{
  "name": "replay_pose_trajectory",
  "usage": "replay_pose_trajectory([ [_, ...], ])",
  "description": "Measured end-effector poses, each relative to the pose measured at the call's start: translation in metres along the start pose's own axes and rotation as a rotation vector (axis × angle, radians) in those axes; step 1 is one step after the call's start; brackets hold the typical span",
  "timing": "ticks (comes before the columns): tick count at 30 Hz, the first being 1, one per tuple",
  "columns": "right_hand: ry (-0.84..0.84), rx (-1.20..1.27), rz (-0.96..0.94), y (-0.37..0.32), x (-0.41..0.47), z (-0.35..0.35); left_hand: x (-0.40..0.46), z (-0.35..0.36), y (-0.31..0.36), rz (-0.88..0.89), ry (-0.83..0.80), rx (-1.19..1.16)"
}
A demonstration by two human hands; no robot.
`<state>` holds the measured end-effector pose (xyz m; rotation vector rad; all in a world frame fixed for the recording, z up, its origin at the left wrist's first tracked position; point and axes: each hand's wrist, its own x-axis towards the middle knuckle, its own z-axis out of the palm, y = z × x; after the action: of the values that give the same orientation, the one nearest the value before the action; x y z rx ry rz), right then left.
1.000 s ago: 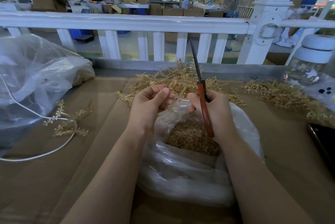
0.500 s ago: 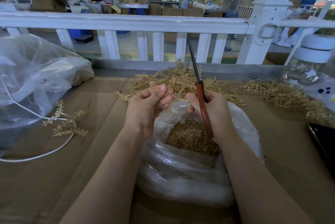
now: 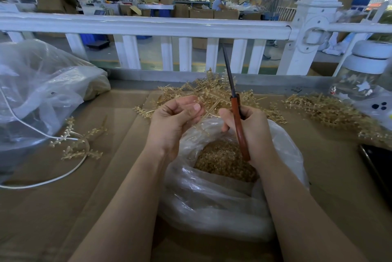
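okay, left hand (image 3: 176, 121): fingers curled in with the thumb on top, pinching one end of a thin gold plastic sprig (image 3: 209, 113)
gold plastic sprig: runs from the left fingertips across toward the right hand, just above the bag mouth
right hand (image 3: 252, 132): wrapped round the handle of the red-handled scissors (image 3: 235, 102)
red-handled scissors: dark blades point up and away from the knuckles, and they look closed together
clear bag (image 3: 212, 198): sits right under both hands and between the forearms, mouth open
gold bits (image 3: 222, 160): heaped inside that bag, below the right palm
gold pile (image 3: 207, 89): just beyond the fingers of both hands
second pile (image 3: 331, 111): well off to the right of the right hand
loose sprigs (image 3: 80, 145): left of the left forearm, lying across a white cable (image 3: 42, 179)
big bag (image 3: 42, 83): far out left of the left hand, crumpled clear plastic
bottle (image 3: 364, 77): far right, past the second pile, white lid on
cardboard (image 3: 106, 187): covers the bench under everything
white railing (image 3: 148, 26): across the back, beyond the hands
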<state>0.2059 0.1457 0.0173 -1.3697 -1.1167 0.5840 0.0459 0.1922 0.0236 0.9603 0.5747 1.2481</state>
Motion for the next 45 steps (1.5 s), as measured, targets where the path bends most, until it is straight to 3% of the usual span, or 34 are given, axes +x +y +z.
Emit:
replay_pose_trajectory([
  [9,0.055,-0.152,-0.07,0.006,0.001,0.001,0.002,-0.002,-0.003,0.101,0.087,0.115],
  [14,0.107,-0.538,-0.468,0.008,-0.009,0.002,0.004,-0.004,-0.004,0.172,0.148,0.179],
  [16,0.079,-0.654,-0.547,0.009,-0.01,0.004,0.005,-0.004,-0.004,0.202,0.171,0.205],
  [21,0.068,-0.827,-0.454,0.012,-0.007,0.003,0.005,-0.001,-0.004,0.261,0.131,0.207],
  [45,0.063,-0.856,-0.405,0.01,-0.007,0.002,0.003,-0.003,-0.003,0.232,0.073,0.22],
])
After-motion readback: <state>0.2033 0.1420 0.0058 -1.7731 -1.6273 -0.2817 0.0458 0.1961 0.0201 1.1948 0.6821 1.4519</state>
